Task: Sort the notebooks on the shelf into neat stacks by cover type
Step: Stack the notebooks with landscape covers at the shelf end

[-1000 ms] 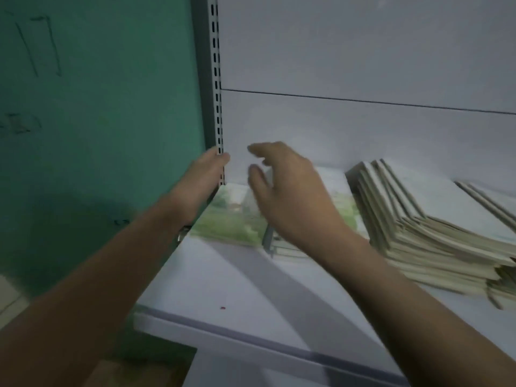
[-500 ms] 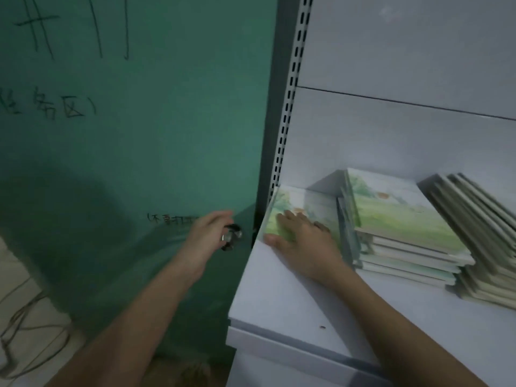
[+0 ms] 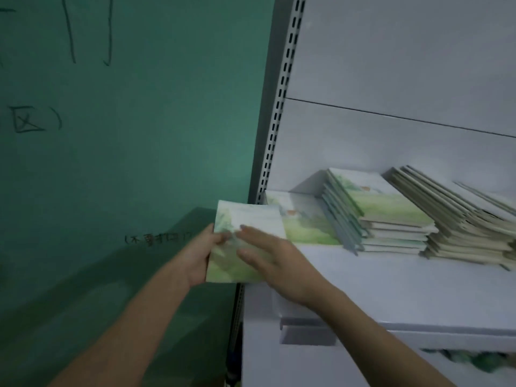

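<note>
A notebook with a green meadow cover (image 3: pixel 251 227) is held off the shelf's left end. My left hand (image 3: pixel 199 256) grips its left edge, thumb on the cover. My right hand (image 3: pixel 275 259) lies on top of it with straight fingers. Another green-cover notebook (image 3: pixel 304 222) lies flat on the white shelf (image 3: pixel 391 289) at the far left. Right of it stands a stack of green-cover notebooks (image 3: pixel 391 219), then a slanted stack of plain pale notebooks (image 3: pixel 458 213).
A green wall (image 3: pixel 125 163) with handwriting fills the left. A slotted grey upright (image 3: pixel 279 107) marks the shelf's left side. The white back panel (image 3: pixel 405 65) rises behind the stacks. A lower shelf with something green (image 3: pixel 474 361) shows at the bottom right.
A green-cover notebook has come off the shelf's left corner and now sits between both hands; my left hand rose from beside the upright to grip it. The view shifted left.
</note>
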A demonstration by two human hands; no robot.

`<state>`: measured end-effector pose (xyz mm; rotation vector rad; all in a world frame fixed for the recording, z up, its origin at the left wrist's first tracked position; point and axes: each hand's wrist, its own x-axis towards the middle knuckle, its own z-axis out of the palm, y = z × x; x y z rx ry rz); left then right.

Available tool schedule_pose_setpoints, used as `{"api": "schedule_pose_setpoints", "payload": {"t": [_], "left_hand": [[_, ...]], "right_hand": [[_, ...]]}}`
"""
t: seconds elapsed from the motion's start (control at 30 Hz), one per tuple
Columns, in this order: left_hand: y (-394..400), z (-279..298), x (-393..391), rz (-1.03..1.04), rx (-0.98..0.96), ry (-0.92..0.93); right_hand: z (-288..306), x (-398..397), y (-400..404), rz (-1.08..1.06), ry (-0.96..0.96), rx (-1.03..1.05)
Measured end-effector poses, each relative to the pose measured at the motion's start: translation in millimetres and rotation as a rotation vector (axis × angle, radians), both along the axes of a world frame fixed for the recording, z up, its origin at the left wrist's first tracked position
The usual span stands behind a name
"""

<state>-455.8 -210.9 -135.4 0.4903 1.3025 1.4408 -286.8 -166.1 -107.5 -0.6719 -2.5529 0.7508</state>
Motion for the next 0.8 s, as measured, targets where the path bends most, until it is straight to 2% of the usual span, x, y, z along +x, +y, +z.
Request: {"api": "schedule_pose_setpoints", "payload": {"t": [0.07,0.1,0.17,0.23,0.3,0.43,0.47,0.53,0.6,0.67,0.73,0.8], "left_hand": [[-1,2,-17,0.022,0.056,0.023],[-2,5,-23,0.031,0.072,0.029],[-3,13,-30,0.032,0.089,0.044],[-2,17,-34,0.039,0.078,0.065],[-2,20,-32,0.044,0.037,0.089],[2,25,-21,0.068,-0.003,0.096],[4,28,-16,0.054,-0.001,0.086],[14,36,-1,-0.009,0.016,0.053],[23,41,14,0.026,0.070,0.110],[24,46,22,0.081,0.101,0.182],[24,54,26,0.100,0.115,0.224],[30,69,39,0.119,0.114,0.247]], "right_hand": [[5,15,38,-0.193,-0.036,0.170],[5,24,55,-0.262,-0.122,0.202],[-1,35,75,-0.303,-0.317,0.122],[-13,39,81,-0.325,-0.370,0.144],[-14,35,81,-0.385,-0.291,0.224],[15,24,74,-0.611,0.273,-0.075],[22,22,65,-0.590,0.294,-0.060],[24,16,36,-0.393,0.170,0.033],[9,11,6,-0.157,0.010,0.155],[-1,15,-2,-0.053,-0.039,0.175],[6,28,12,-0.102,0.109,0.143],[24,48,32,-0.282,0.196,0.144]]}}
